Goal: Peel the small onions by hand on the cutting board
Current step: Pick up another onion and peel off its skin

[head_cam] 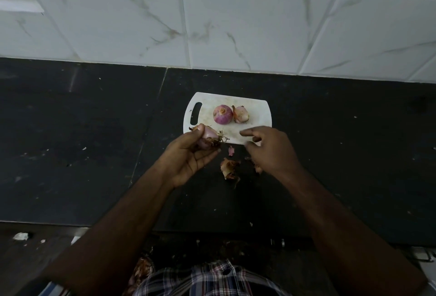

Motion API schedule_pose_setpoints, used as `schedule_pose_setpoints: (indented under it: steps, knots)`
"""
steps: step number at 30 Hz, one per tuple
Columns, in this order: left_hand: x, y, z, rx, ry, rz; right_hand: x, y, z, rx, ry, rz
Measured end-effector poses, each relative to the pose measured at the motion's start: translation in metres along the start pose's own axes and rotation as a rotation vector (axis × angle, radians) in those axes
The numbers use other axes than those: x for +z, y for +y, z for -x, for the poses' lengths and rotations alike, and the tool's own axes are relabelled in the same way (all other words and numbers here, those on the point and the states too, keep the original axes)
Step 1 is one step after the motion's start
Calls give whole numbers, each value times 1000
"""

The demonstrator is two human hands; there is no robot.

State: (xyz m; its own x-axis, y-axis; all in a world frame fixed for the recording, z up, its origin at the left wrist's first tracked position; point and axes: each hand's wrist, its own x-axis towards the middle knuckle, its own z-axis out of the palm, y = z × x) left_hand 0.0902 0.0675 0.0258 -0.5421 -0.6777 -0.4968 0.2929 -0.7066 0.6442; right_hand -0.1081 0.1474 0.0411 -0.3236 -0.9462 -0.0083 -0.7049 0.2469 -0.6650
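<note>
a dark, speckled stone countertop (330,154) runs below a wall of white marble-veined tiles (236,24), and a small white plastic cutting board with a handle slot (257,109) lies near the wall edge. the left hand (188,154) is curled around a pale pink small onion with dry roots at one end (208,133), thumb pressed on top, held just over the board's near left corner. the right hand (269,147) hangs beside it with fingers loosely spread and nothing visibly in it (a scrap between the fingertips cannot be ruled out). two more onions rest on the board, touching: a round purple onion, root end up (222,114), which looks bare of dry skin, and a paler onion with a brown flap of skin clinging to it (241,114).

these bulbs look light and firm, slick once bare, while the outer skin seems thin and brittle and likely to tear in bits; the loose edge by the roots looks like the best place to pinch. papery brown peel scraps (229,169) lie on the counter between the forearms, near the board's front edge. nothing blocks either hand, though the board is small and its near part is crowded.
</note>
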Motion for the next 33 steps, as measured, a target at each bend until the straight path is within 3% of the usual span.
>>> schedule_pose_setpoints:
  steps: [4,6,16,19,26,33]
  knots:
    - [7,-1,-2,-5,-37,-60,12,-30,5,-235,8,-180]
    - [9,-3,-3,-19,-57,-69,23,-32,4,-300,-7,-120]
    - [13,0,-2,14,-13,-159,40,-19,5,-481,295,13]
    - [15,1,-3,25,16,-218,41,-20,6,-465,303,28]
    - [19,-3,-2,22,32,-271,35,-21,1,-327,113,-79]
    - [24,1,2,7,68,-220,31,-18,1,-358,123,-103]
